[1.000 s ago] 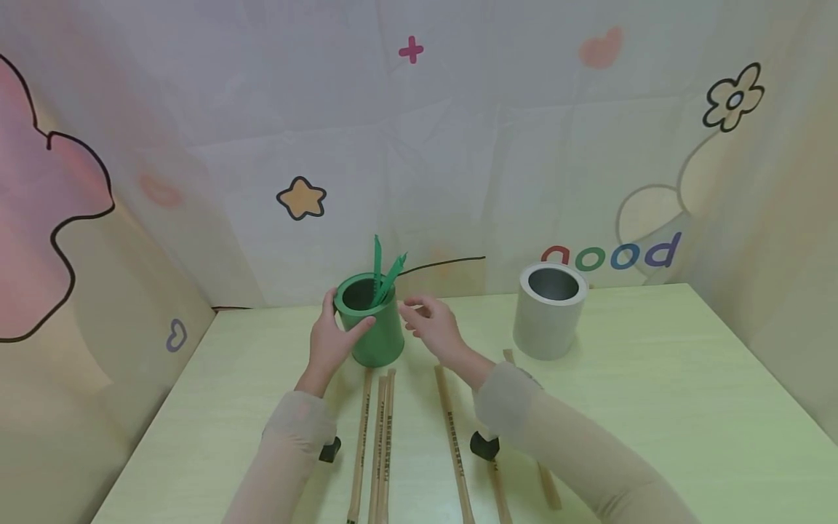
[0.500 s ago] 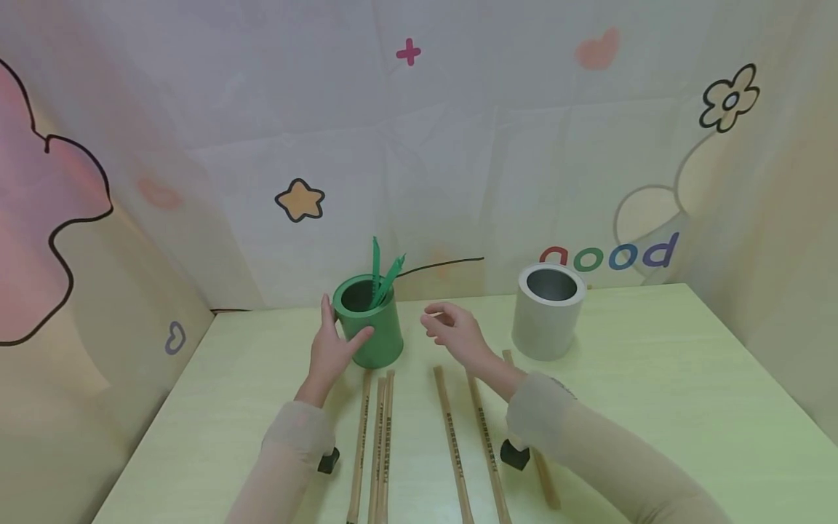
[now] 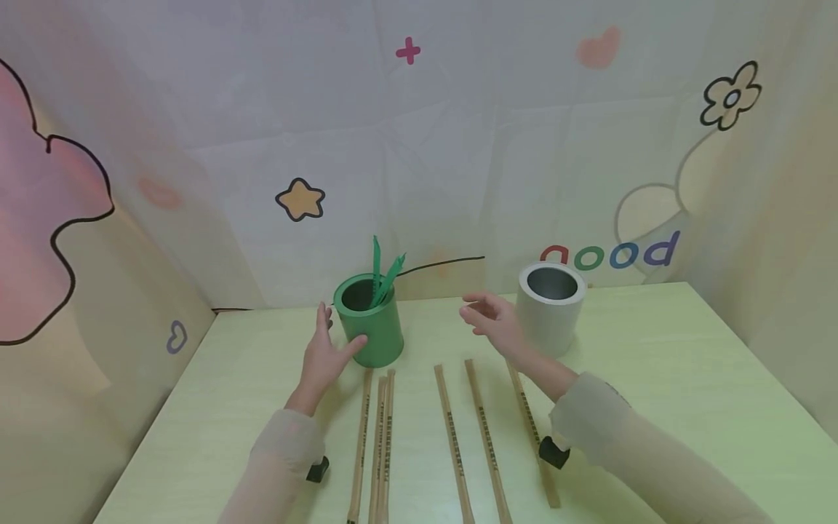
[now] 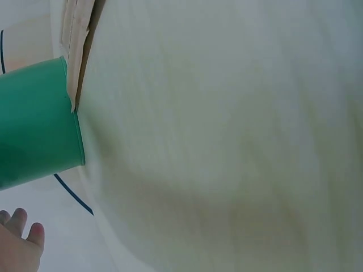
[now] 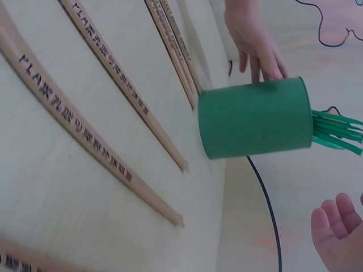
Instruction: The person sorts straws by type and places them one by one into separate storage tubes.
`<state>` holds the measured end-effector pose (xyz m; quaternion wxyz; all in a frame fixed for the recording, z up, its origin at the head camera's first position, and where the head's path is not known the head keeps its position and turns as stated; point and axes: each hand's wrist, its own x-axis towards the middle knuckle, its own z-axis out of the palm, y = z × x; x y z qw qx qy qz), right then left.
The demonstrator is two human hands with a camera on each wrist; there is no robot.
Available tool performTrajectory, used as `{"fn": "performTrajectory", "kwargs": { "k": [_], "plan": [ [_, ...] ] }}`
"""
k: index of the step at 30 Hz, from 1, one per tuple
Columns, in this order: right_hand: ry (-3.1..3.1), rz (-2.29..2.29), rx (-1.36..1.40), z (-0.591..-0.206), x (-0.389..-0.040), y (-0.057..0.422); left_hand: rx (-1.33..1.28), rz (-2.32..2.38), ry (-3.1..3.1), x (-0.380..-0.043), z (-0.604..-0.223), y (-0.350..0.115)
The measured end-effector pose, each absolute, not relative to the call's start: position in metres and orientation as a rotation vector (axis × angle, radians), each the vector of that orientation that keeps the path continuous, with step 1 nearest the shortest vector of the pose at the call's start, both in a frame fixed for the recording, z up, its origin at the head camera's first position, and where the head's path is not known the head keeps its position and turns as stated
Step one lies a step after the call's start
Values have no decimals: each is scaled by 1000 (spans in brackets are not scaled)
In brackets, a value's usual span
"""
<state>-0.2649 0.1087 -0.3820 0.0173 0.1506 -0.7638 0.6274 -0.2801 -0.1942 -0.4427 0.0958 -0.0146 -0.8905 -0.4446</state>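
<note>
A green cylindrical cup (image 3: pixel 371 324) stands upright at the back of the table, with several thin green sticks (image 3: pixel 388 280) poking out of its mouth. My left hand (image 3: pixel 321 360) is beside the cup's left side, fingers extended and thumb spread toward its front; whether the thumb touches it I cannot tell. In the right wrist view the left hand (image 5: pixel 255 42) shows behind the cup (image 5: pixel 255 119). My right hand (image 3: pixel 497 324) holds nothing, fingers loosely bent, just left of a white cylindrical cup (image 3: pixel 548 309) with a dark inside.
Slim brown paper sleeves with printed text lie lengthwise on the pale table (image 3: pixel 655 407): a left group (image 3: pixel 380 444), and a middle sleeve (image 3: pixel 453 444), another (image 3: pixel 487 437) and a right one (image 3: pixel 533 429), partly under the right forearm. A patterned curtain (image 3: pixel 445 160) hangs behind.
My right hand has moved right, from beside the green cup to near the white one. My left hand has eased slightly down and left from the cup's rim. The cups have stayed put.
</note>
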Motion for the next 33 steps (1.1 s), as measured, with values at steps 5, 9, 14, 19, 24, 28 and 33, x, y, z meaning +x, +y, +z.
{"fn": "performTrajectory", "kwargs": {
  "k": [5, 9, 14, 19, 24, 28, 33],
  "plan": [
    [-2382, 1822, 493, -371, -260, 132, -50, -1295, -2645, -275, -441, -199],
    [-2379, 1688, 479, -364, -257, 154, -37, -1290, -2655, -271, -441, -207],
    [-2336, 1553, 401, -360, -256, 181, -10, -1289, -2651, -265, -442, -219],
    [-2290, 1482, 308, -362, -255, 204, -9, -1271, -2616, -258, -440, -226],
    [-2317, 1463, 252, -369, -258, 222, -16, -1249, -2605, -252, -440, -231],
    [-2360, 1467, 228, -379, -264, 234, -33, -1235, -2615, -247, -440, -232],
    [-2396, 1513, 228, -389, -269, 244, -72, -1205, -2619, -241, -441, -233]
  ]
}}
